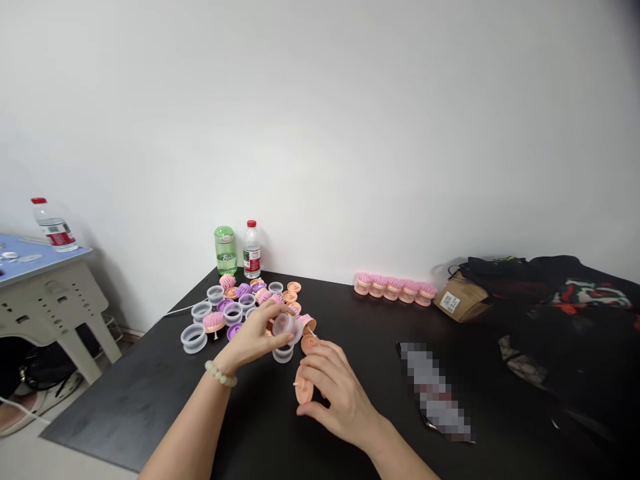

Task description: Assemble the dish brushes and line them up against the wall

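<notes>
Orange disc [303, 389] upright, pin [295, 384] leftward

Bare black tabletop [373, 333] gives a hand open passage from right of the right hand [333, 390] toward the far wall, between the scattered parts and a far row of five pink-topped pieces [395, 288]. Another wide opening lies near left, outside the left forearm; a gap also separates the two forearms. Translucent rings [194, 347] and pink bristled pieces [213, 323] crowd the far left, with a green bottle [225, 250] and red-capped bottle [252, 257] behind. A pixelated item [435, 393], paper bag [463, 300] and dark fabric heap [560, 360] obstruct the right.
</notes>
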A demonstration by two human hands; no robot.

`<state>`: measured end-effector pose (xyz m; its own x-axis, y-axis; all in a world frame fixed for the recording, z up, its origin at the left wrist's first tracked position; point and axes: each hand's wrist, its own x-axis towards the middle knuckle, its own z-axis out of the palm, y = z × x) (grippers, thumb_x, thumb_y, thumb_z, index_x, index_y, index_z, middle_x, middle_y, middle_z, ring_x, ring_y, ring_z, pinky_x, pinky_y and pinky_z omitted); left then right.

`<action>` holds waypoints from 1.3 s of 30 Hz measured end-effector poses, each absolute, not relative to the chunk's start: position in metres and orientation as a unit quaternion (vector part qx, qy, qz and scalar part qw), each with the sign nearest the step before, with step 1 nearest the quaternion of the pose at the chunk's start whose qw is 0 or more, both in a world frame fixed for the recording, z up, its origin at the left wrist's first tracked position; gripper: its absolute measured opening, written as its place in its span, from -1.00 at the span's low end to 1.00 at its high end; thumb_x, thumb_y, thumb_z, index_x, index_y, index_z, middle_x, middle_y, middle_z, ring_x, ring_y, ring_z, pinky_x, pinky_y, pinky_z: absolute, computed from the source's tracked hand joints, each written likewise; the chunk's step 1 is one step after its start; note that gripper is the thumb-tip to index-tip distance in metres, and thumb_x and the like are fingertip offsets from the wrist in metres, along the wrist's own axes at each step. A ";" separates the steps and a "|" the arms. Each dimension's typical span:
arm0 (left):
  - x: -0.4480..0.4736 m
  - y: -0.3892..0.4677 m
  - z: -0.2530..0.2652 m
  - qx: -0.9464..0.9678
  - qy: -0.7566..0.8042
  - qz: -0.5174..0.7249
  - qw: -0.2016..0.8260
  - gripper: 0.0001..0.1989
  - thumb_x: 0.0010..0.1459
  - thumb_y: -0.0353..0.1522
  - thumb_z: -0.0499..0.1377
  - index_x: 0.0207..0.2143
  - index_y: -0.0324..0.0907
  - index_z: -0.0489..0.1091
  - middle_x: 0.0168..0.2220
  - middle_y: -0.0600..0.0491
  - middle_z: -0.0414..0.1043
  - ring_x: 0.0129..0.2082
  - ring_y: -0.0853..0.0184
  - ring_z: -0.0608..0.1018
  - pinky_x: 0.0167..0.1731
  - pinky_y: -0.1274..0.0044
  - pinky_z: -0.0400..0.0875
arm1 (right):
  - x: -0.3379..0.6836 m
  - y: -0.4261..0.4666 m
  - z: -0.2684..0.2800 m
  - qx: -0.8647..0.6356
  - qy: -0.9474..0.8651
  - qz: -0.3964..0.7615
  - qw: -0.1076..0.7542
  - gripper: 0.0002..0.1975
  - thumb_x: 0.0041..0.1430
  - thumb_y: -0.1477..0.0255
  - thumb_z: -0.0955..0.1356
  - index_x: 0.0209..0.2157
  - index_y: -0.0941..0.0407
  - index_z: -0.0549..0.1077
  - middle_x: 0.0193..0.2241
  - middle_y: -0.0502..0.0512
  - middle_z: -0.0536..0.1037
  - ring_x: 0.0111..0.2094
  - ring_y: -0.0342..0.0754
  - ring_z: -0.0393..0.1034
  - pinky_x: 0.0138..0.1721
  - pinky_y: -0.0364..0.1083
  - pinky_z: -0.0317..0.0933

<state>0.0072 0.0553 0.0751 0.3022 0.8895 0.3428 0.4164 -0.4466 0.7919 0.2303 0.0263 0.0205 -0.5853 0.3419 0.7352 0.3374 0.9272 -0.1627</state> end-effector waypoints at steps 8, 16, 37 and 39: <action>-0.011 0.015 0.089 0.826 0.503 0.224 0.120 -0.76 0.04 -0.44 0.21 -0.19 -0.11 0.33 -0.17 0.04 0.42 -0.17 0.19 0.46 -0.18 0.41 0.34 | 0.233 0.036 0.006 -0.271 -0.908 0.031 0.319 -0.69 0.00 0.35 0.57 -0.28 0.08 0.43 -0.27 0.07 0.60 0.02 0.21 0.39 0.24 0.36 0.04; -0.018 0.012 0.050 0.840 0.515 0.149 0.080 -0.55 -0.08 -0.60 0.26 -0.11 -0.14 0.33 -0.07 -0.01 0.41 -0.10 0.14 0.43 -0.14 0.37 0.36 | 0.226 0.045 -0.006 -0.320 -0.899 0.003 0.299 -0.61 -0.09 0.40 0.61 -0.24 0.09 0.46 -0.14 0.15 0.59 0.09 0.25 0.34 0.23 0.37 0.06; 0.025 0.044 0.006 0.883 0.437 0.110 -0.130 -0.72 0.10 -0.24 0.36 -0.18 -0.12 0.43 -0.13 -0.03 0.48 0.09 0.01 0.36 0.05 0.17 0.20 | 0.246 0.054 -0.003 -0.435 -0.825 0.161 0.321 -0.56 0.04 0.56 0.43 -0.02 0.00 0.46 -0.08 0.07 0.52 -0.04 0.10 0.42 -0.01 0.07 0.37; 0.022 0.050 0.008 0.883 0.437 0.110 -0.129 -0.75 0.12 -0.25 0.35 -0.18 -0.12 0.43 -0.13 -0.03 0.48 0.09 0.02 0.37 0.01 0.20 0.22 | 0.238 0.059 -0.009 -0.439 -0.822 0.141 0.334 -0.56 0.04 0.56 0.44 -0.01 0.03 0.46 -0.03 0.11 0.52 0.00 0.13 0.39 0.03 0.10 0.34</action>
